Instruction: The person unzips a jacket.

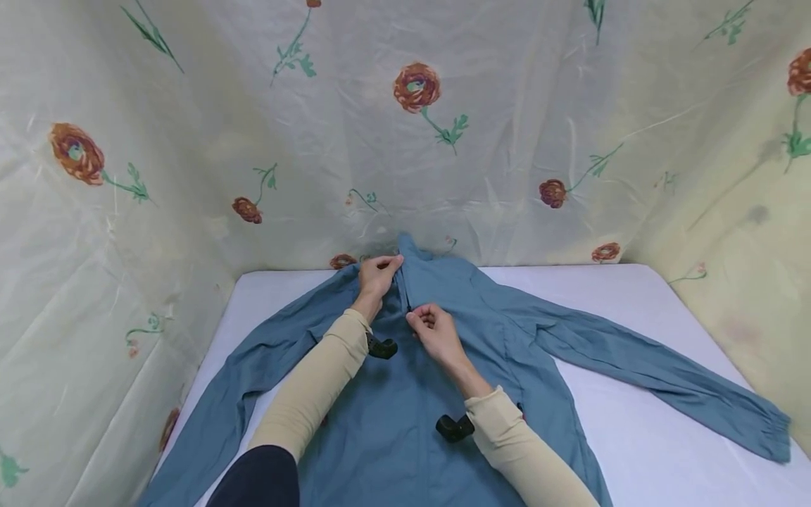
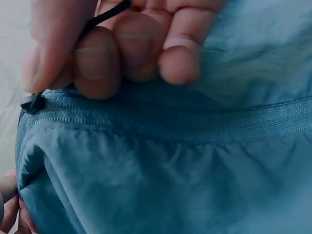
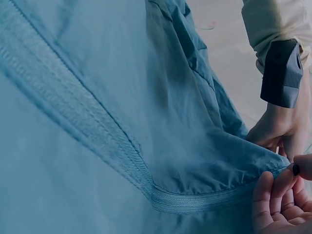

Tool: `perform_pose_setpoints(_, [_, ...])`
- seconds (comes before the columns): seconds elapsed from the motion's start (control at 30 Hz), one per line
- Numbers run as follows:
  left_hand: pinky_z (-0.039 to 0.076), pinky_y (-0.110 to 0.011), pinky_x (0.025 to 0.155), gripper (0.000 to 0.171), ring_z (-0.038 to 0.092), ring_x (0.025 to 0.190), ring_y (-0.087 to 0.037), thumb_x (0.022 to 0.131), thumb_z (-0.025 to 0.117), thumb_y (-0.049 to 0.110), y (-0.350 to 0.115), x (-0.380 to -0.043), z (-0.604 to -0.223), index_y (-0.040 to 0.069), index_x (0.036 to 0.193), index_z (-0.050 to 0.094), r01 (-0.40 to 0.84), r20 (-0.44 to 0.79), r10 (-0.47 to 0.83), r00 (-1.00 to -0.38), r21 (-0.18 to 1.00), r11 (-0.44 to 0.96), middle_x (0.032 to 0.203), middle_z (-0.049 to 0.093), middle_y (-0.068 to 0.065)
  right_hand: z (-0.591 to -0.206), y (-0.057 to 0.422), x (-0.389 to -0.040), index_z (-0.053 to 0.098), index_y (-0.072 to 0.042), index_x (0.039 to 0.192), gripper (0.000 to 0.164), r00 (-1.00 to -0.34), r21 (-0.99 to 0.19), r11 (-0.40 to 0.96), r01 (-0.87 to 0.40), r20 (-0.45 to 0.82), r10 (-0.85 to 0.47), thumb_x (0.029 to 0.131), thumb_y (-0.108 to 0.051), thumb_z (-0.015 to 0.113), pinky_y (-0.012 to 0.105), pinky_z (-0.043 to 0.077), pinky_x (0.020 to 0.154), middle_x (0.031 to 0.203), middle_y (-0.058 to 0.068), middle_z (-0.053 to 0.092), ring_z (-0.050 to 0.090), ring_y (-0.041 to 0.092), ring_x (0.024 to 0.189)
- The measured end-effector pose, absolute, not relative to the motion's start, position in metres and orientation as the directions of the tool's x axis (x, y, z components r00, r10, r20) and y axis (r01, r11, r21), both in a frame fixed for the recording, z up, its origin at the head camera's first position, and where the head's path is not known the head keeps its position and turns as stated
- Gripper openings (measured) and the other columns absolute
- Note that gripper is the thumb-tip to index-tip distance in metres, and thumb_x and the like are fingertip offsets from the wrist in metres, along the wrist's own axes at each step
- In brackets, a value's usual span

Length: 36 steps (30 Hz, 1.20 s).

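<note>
A blue-grey zip jacket (image 1: 462, 394) lies front up, its collar (image 1: 408, 246) at the far end. With thumb and fingers, my left hand (image 1: 376, 278) pinches the jacket's front edge just below the collar. Lower on the chest, my right hand (image 1: 437, 334) pinches the black zipper pull (image 2: 105, 18). In the left wrist view the zipper slider (image 2: 33, 103) shows under its thumb. The zipper tape (image 3: 195, 201) runs to both hands in the right wrist view. Part of the front edge is hidden behind my left fingers.
A white table (image 1: 608, 289) lies under the jacket. One sleeve (image 1: 652, 362) stretches out to the right, the other (image 1: 237, 380) bends down to the left. A flower-patterned sheet (image 1: 494, 176) hangs behind and at both sides. Black devices (image 1: 455, 428) sit at my wrists.
</note>
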<state>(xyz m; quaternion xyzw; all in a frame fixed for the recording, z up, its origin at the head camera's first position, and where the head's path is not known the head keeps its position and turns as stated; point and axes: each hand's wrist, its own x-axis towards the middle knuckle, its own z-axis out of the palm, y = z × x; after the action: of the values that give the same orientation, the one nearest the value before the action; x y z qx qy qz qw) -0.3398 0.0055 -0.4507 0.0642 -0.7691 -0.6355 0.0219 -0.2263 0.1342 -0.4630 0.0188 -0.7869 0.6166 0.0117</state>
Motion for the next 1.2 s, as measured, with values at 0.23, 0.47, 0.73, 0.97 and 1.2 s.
perform_pose_setpoints(0.23, [0.05, -0.037, 0.086, 0.03, 0.06, 0.098, -0.021, 0.088, 0.065, 0.041, 0.005, -0.342, -0.452, 0.016, 0.103, 0.074, -0.078, -0.054, -0.131, -0.99, 0.979, 0.19, 0.108, 0.067, -0.004, -0.444, 0.134, -0.212, 0.058, 0.004, 0.1, 0.019, -0.998, -0.977, 0.215, -0.01, -0.002, -0.056, 0.096, -0.014, 0.056, 0.049, 0.052, 0.079, 0.09, 0.021, 0.061, 0.059, 0.037, 0.077])
perform_pose_setpoints(0.47, [0.05, -0.038, 0.087, 0.029, 0.06, 0.098, -0.022, 0.088, 0.066, 0.038, 0.006, -0.343, -0.454, 0.015, 0.104, 0.074, -0.065, -0.039, -0.14, -0.989, 0.98, 0.187, 0.107, 0.068, -0.005, -0.429, 0.133, -0.199, 0.057, 0.007, 0.103, 0.021, -0.997, -0.97, 0.243, -0.016, -0.003, -0.075, 0.097, -0.013, 0.053, 0.05, 0.051, 0.08, 0.094, 0.027, 0.06, 0.053, 0.008, 0.065])
perform_pose_setpoints(0.73, [0.05, -0.038, 0.086, 0.028, 0.06, 0.097, -0.022, 0.089, 0.066, 0.036, 0.005, -0.343, -0.453, 0.014, 0.104, 0.074, -0.073, -0.049, -0.132, -0.99, 0.981, 0.182, 0.107, 0.068, -0.006, -0.434, 0.133, -0.196, 0.056, 0.007, 0.101, 0.019, -0.997, -0.979, 0.205, -0.005, -0.009, -0.07, 0.096, -0.011, 0.054, 0.054, 0.049, 0.081, 0.093, 0.028, 0.059, 0.058, 0.036, 0.075])
perform_pose_setpoints(0.97, [0.05, -0.037, 0.083, 0.028, 0.06, 0.094, -0.021, 0.089, 0.065, 0.038, 0.004, -0.346, -0.453, 0.015, 0.103, 0.073, -0.067, -0.04, -0.141, -0.989, 0.978, 0.196, 0.105, 0.067, -0.005, -0.455, 0.135, -0.204, 0.058, 0.004, 0.099, 0.019, -0.998, -0.984, 0.176, -0.015, 0.005, -0.058, 0.096, -0.014, 0.057, 0.052, 0.05, 0.079, 0.089, 0.021, 0.061, 0.058, 0.04, 0.079])
perform_pose_setpoints(1.2, [0.05, -0.036, 0.081, 0.027, 0.06, 0.093, -0.02, 0.089, 0.066, 0.037, 0.004, -0.348, -0.453, 0.015, 0.102, 0.074, -0.071, -0.041, -0.145, -0.989, 0.977, 0.204, 0.104, 0.068, -0.005, -0.467, 0.134, -0.205, 0.059, -0.001, 0.096, 0.019, -1.0, -0.981, 0.192, -0.022, 0.017, -0.025, 0.095, -0.02, 0.058, 0.042, 0.054, 0.075, 0.085, 0.014, 0.061, 0.06, 0.029, 0.075])
